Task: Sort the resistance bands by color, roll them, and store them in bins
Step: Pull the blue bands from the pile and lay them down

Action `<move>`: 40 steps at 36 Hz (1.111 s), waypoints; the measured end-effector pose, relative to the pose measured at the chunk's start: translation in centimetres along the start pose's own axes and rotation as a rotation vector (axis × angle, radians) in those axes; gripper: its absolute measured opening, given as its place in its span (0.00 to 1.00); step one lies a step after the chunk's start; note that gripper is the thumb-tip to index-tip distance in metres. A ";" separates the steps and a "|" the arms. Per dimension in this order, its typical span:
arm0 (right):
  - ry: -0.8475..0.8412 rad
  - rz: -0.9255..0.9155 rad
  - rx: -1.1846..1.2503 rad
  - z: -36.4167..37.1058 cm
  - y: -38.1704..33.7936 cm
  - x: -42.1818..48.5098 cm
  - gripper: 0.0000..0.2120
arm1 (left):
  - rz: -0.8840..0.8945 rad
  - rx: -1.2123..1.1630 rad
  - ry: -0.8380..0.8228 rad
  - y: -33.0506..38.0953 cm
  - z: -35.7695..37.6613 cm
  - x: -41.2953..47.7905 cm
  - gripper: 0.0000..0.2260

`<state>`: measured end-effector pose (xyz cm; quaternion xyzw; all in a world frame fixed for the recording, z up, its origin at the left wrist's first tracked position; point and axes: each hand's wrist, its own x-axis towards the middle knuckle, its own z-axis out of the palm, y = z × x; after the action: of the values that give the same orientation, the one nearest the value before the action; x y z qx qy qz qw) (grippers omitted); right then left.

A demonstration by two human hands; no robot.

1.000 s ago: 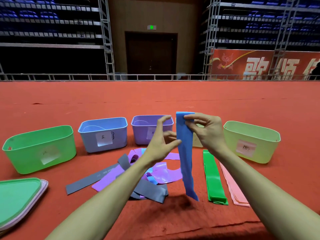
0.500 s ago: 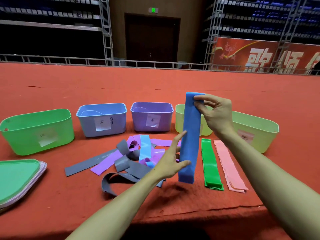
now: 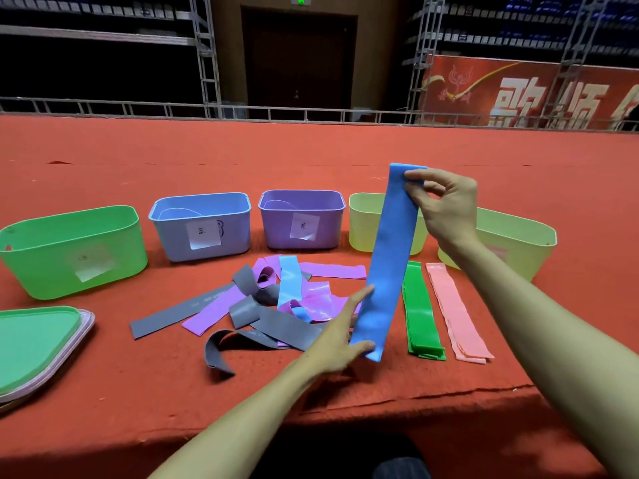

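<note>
Head view: the right hand point(image 3: 446, 205) is raised, fingers curled, pinching the top end of a blue band point(image 3: 390, 264) between thumb and fingertips. The band hangs in a long flat strip, leaning slightly left, with its lower end just above the table point(image 3: 207, 160). The left hand point(image 3: 340, 335) is low and spread wide with nearly straight fingers; its index finger lies along the band's left edge and its thumb touches the bottom end.

The table is covered in red felt. Along it stand 5 bins: a green bin point(image 3: 69, 250), a blue bin point(image 3: 204, 226), a purple bin point(image 3: 301, 219) and 2 yellow-green bins point(image 3: 366, 223) point(image 3: 518, 243), several with paper labels. In front of them lies a loose pile of grey, purple and light-blue bands point(image 3: 276, 305). To its right, flat and side by side, lie a stack of green bands point(image 3: 420, 312) and a stack of pink bands point(image 3: 456, 312). Stacked lids point(image 3: 38, 344), green on top, sit at the left edge. Behind the table are a metal railing point(image 3: 138, 107), a dark door point(image 3: 299, 60) and a red banner point(image 3: 518, 95).

Both forearms are bare, reaching forward from the lower edge, the right one angled higher.
</note>
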<state>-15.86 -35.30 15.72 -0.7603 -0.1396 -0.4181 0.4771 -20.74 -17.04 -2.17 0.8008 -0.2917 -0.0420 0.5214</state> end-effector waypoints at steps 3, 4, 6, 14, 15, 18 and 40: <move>0.011 0.048 -0.005 -0.1 1.4 -0.3 0.09 | -0.002 0.119 -0.021 -0.4 0.0 -0.2 0.38; 0.011 0.061 -0.004 -0.1 1.8 -0.5 0.10 | -0.009 0.145 -0.042 -0.5 -0.1 -0.3 0.36; 0.009 0.085 -0.004 -0.2 2.5 -1.0 0.11 | -0.027 0.179 -0.089 -0.5 -0.1 -0.5 0.32; -0.052 0.182 0.032 -0.3 4.8 -2.6 0.11 | -0.155 0.189 -0.153 -1.0 0.5 0.2 0.26; -0.070 0.183 0.028 -0.3 4.9 -2.8 0.12 | -0.159 0.215 -0.164 -1.0 0.5 0.3 0.26; -0.120 0.194 0.008 0.1 5.3 -3.7 0.12 | -0.149 0.317 -0.215 -1.0 0.7 0.4 0.27; -0.254 0.191 -0.081 0.8 7.9 -7.0 0.12 | -0.136 0.620 -0.246 0.3 -3.2 3.7 0.18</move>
<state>-14.91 -37.31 5.37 -0.8353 -0.1088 -0.2767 0.4624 -16.59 -16.41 0.47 0.9278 -0.2970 -0.0821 0.2100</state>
